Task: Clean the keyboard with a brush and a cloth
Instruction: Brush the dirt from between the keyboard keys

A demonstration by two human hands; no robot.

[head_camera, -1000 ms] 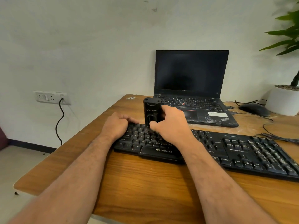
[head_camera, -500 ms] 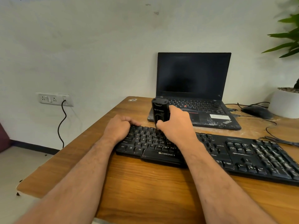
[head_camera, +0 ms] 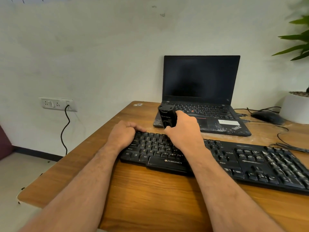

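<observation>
A black Zebronics keyboard [head_camera: 234, 158] lies across the wooden desk [head_camera: 150, 195]. My right hand [head_camera: 183, 131] is wrapped around a black upright brush tool [head_camera: 166, 117], whose lower end rests on the upper key rows near the keyboard's middle left; its bristles are hidden. My left hand [head_camera: 123, 133] is curled, with its knuckles pressing on the keyboard's far left corner. No cloth is in view.
An open black laptop [head_camera: 200, 91] with a dark screen stands just behind the keyboard. A black mouse [head_camera: 267, 117], cables [head_camera: 282, 131] and a white plant pot [head_camera: 294, 108] are at the back right. The desk's left edge drops off beside a wall socket [head_camera: 56, 103].
My right hand and the brush tool have shifted slightly right and away over the upper key rows. My left hand stays on the keyboard's left corner. The camera has tilted a little.
</observation>
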